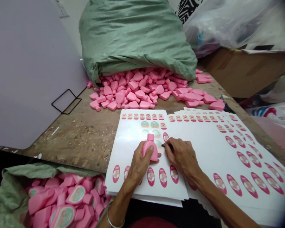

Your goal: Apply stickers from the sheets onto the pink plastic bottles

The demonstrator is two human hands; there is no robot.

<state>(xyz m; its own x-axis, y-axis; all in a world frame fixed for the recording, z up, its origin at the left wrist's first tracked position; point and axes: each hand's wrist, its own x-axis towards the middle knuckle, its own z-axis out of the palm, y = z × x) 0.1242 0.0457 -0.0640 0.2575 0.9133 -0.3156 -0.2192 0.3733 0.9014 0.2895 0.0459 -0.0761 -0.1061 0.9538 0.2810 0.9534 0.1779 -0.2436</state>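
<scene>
My left hand (139, 161) is closed around a small pink plastic bottle (150, 148), its cap pointing away from me, above a stack of sticker sheets (130, 152). Pinched in my right hand (182, 155) is a thin, dark, pointed tool (163, 145), mostly hidden by the fingers. Its tip touches or nearly touches a pale green label (158, 143) on the top sheet, just right of the bottle. Green arched labels run up the sheet's middle, with small pink labels along the top and pink ovals (150, 176) along the bottom.
More sticker sheets (201, 139) fan out at right. Beyond them, unlabelled pink bottles (133, 95) spill from a large green sack (137, 34). Labelled bottles (77, 193) fill another green sack (9, 190) at lower left. A pale panel (33, 69) borders the wooden table (68, 139); a cardboard box (247, 69) stands right.
</scene>
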